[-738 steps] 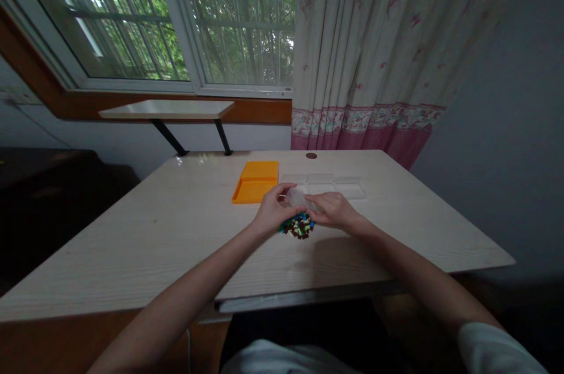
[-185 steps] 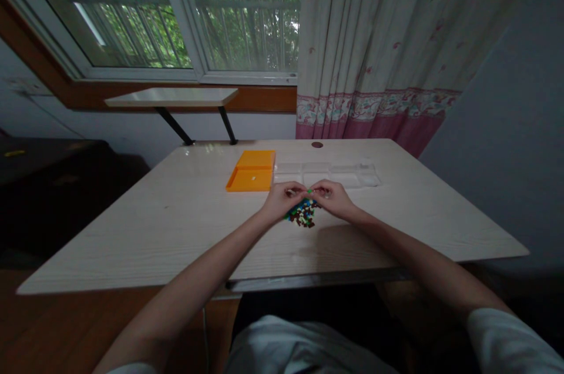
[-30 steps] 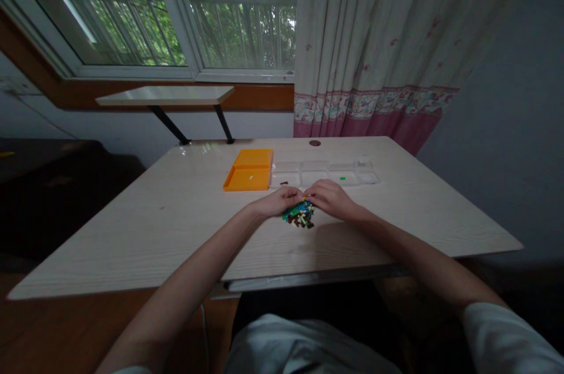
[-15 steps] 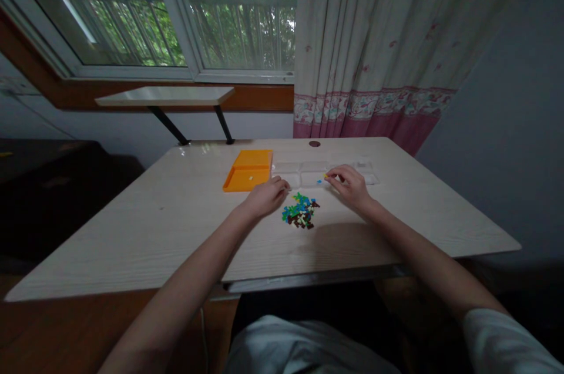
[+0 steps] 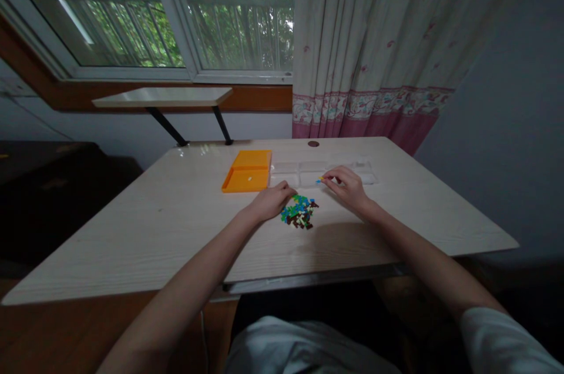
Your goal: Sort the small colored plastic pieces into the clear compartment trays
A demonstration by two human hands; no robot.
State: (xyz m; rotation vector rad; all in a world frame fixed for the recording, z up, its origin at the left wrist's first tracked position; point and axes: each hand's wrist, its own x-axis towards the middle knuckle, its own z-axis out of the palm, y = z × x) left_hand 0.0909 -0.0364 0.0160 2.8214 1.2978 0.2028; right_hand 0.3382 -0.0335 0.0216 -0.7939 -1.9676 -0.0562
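A mixed pile of small plastic pieces (image 5: 300, 213), green, blue, brown and cream, lies on the table. At the pile's upper left edge is my left hand (image 5: 275, 199), its fingers curled together and touching down by the pieces; whatever they hold is hidden. My right hand (image 5: 346, 185) pinches a small yellow piece (image 5: 322, 178) over the clear compartment box (image 5: 285, 177). Just below that fingertip, a blue piece (image 5: 318, 181) shows in a front middle compartment of the box. The right end of the box is partly behind my right hand.
An orange tray (image 5: 245, 179) with a small white piece in it stands left of the clear box. Behind, a raised shelf (image 5: 163, 96) on black legs rises from the table's back left. A round brown cable hole (image 5: 313, 144) sits at the back edge, before the curtain (image 5: 370, 92).
My left hand has moved right, from the front of the clear box to the pile. My right hand has shifted slightly left, bringing the yellow piece close to the blue one.
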